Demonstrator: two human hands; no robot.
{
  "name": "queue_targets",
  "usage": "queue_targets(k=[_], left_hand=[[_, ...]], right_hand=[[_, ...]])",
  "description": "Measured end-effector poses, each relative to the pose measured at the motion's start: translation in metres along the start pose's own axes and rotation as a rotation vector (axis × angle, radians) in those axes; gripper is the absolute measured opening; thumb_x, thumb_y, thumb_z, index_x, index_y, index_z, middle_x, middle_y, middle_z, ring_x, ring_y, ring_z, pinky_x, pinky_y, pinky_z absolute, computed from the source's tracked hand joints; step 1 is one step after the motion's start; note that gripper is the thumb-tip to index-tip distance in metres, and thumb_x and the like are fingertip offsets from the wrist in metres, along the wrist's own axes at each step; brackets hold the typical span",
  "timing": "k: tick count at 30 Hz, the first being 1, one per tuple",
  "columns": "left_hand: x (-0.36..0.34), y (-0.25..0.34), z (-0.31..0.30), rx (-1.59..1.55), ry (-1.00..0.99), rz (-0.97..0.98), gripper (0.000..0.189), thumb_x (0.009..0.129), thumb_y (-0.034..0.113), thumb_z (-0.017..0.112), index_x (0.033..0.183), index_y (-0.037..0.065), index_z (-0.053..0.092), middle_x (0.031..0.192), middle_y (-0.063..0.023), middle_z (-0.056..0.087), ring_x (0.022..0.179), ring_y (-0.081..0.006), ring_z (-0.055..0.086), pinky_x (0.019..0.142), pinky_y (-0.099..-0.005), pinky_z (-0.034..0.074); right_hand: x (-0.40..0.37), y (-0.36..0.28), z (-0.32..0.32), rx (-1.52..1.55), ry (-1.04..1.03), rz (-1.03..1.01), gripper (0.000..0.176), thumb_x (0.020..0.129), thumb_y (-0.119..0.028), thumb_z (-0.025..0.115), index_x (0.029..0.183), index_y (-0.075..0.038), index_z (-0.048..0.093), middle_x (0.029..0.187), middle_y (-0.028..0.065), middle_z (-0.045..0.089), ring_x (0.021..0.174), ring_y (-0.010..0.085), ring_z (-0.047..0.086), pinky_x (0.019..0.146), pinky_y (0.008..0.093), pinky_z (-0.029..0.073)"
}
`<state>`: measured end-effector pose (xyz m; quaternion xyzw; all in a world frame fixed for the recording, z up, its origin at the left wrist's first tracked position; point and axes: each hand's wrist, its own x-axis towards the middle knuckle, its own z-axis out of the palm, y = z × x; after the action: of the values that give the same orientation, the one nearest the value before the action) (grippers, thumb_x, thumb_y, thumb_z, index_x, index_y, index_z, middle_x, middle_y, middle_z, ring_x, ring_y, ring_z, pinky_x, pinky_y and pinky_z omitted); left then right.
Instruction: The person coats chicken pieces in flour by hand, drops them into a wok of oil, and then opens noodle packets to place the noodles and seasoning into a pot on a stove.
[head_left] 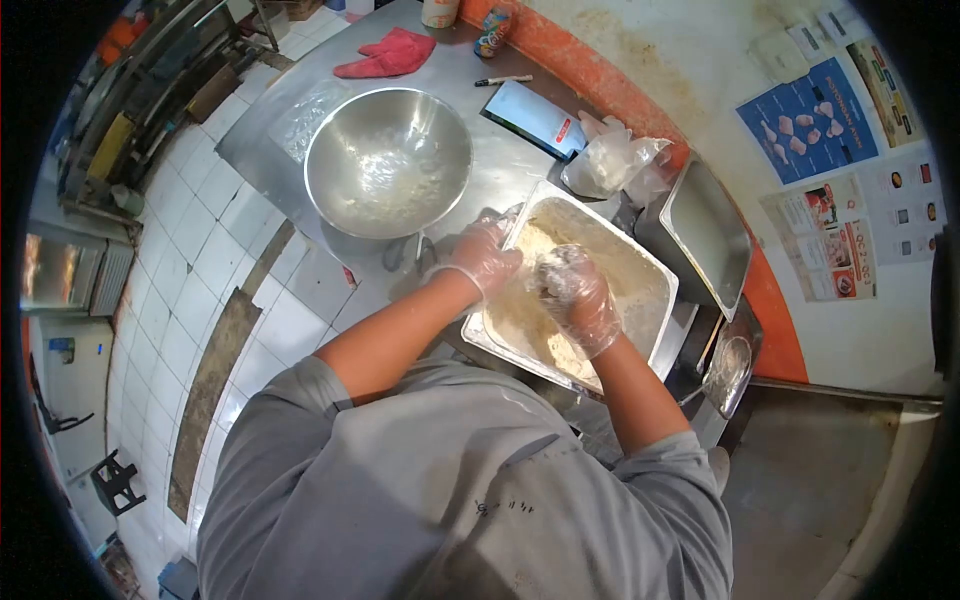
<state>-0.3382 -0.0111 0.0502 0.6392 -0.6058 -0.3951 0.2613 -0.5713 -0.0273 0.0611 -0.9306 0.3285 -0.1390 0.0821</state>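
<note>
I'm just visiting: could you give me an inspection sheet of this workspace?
Surface: grey steel counter, cluttered.
Job's things: rectangular steel tray of flour; round steel bowl with white residue.
Clutter: red cloth, blue box, crumpled clear plastic bags, black marker, empty steel pan.
Hands: left hand, gloved, curled over the tray's rim; right hand, gloved, in the flour.
Cables: nothing seen.
Surroundings: white tiled floor; posters on the wall.

Honestly, almost nothing here is readable. The white sheet (828,240) on the wall has big sideways characters that look roughly like "OC2-OC", but I wouldn't swear to it. The print on the blue poster (808,118), the blue box (535,117), the can (492,33) and the grey shirt (505,508) is all too small or blurry.
</note>
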Motion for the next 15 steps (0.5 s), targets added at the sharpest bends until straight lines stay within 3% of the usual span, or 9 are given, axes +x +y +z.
queue_targets(k=[1,3,5,6,7,9,11,13,15], left_hand=[[0.003,-0.002,0.002,0.034,-0.042,-0.061,0.067,0.089,0.040,0.062,0.145,0.002,0.059,0.148,-0.0306,0.055,0.139,-0.0438,0.051,0.119,-0.0435,0.040],[0.002,-0.005,0.011,0.085,-0.104,-0.094,0.067,0.089,0.040,0.062,0.144,0.002,0.059,0.148,-0.0305,0.055,0.139,-0.0437,0.051,0.120,-0.0435,0.040],[0.000,-0.012,0.016,0.001,0.109,0.097,0.065,0.089,0.038,0.062,0.143,0.001,0.060,0.145,-0.0312,0.057,0.137,-0.0441,0.052,0.119,-0.0438,0.040],[0.003,-0.017,0.019,0.010,0.071,0.046,0.064,0.089,0.036,0.062,0.140,-0.001,0.061,0.143,-0.0319,0.058,0.135,-0.0448,0.053,0.118,-0.0439,0.040],[0.003,-0.020,0.023,0.019,0.057,0.053,0.064,0.089,0.036,0.062,0.140,-0.001,0.061,0.143,-0.0319,0.058,0.135,-0.0448,0.053,0.118,-0.0439,0.040],[0.007,-0.022,0.023,0.044,0.083,0.042,0.061,0.089,0.035,0.061,0.137,-0.002,0.063,0.140,-0.0325,0.059,0.133,-0.0455,0.054,0.116,-0.0446,0.041],[0.010,-0.017,0.020,0.098,0.064,0.040,0.057,0.088,0.035,0.061,0.132,-0.002,0.065,0.135,-0.0328,0.061,0.129,-0.0468,0.056,0.113,-0.0467,0.043],[0.003,-0.014,0.020,0.048,0.118,0.060,0.055,0.087,0.037,0.059,0.130,0.003,0.066,0.138,-0.0247,0.063,0.127,-0.0434,0.059,0.109,-0.0467,0.047],[0.004,-0.014,0.019,0.042,0.116,0.108,0.050,0.087,0.034,0.059,0.124,0.002,0.068,0.131,-0.0289,0.064,0.124,-0.0455,0.060,0.107,-0.0473,0.048]], right_hand=[[-0.012,0.003,0.007,0.000,-0.005,0.002,0.022,0.099,-0.023,0.060,0.111,-0.008,0.072,0.106,0.0159,0.070,0.095,0.0311,0.070,0.080,0.0392,0.058],[-0.036,0.001,0.014,0.671,0.067,0.434,0.022,0.089,-0.016,0.067,0.109,-0.008,0.073,0.106,0.0156,0.068,0.097,0.0314,0.068,0.080,0.0399,0.057],[-0.029,0.005,0.014,0.719,0.188,0.462,0.023,0.085,-0.011,0.069,0.107,-0.007,0.073,0.105,0.0154,0.068,0.098,0.0313,0.068,0.080,0.0396,0.057],[-0.035,-0.001,0.016,0.791,0.281,0.513,0.024,0.081,-0.006,0.071,0.105,-0.007,0.073,0.103,0.0153,0.067,0.099,0.0312,0.068,0.080,0.0394,0.057],[-0.038,0.000,0.013,0.794,0.294,0.526,0.024,0.081,-0.006,0.071,0.105,-0.007,0.073,0.103,0.0153,0.067,0.099,0.0312,0.068,0.080,0.0394,0.057],[-0.028,0.003,-0.015,-0.011,0.236,0.080,0.029,0.077,-0.001,0.076,0.105,-0.005,0.072,0.102,0.0134,0.069,0.101,0.0281,0.068,0.081,0.0377,0.057],[-0.020,-0.008,-0.036,-0.005,0.197,0.204,0.028,0.077,-0.001,0.077,0.104,-0.005,0.072,0.101,0.0130,0.069,0.098,0.0273,0.068,0.081,0.0375,0.057],[-0.024,-0.004,-0.046,0.002,0.148,0.329,0.027,0.077,-0.001,0.078,0.103,-0.004,0.071,0.100,0.0126,0.070,0.096,0.0265,0.069,0.082,0.0372,0.057],[-0.034,0.008,-0.056,0.412,0.417,0.437,0.026,0.075,-0.002,0.079,0.100,-0.004,0.070,0.098,0.0103,0.070,0.089,0.0218,0.068,0.081,0.0347,0.057]])
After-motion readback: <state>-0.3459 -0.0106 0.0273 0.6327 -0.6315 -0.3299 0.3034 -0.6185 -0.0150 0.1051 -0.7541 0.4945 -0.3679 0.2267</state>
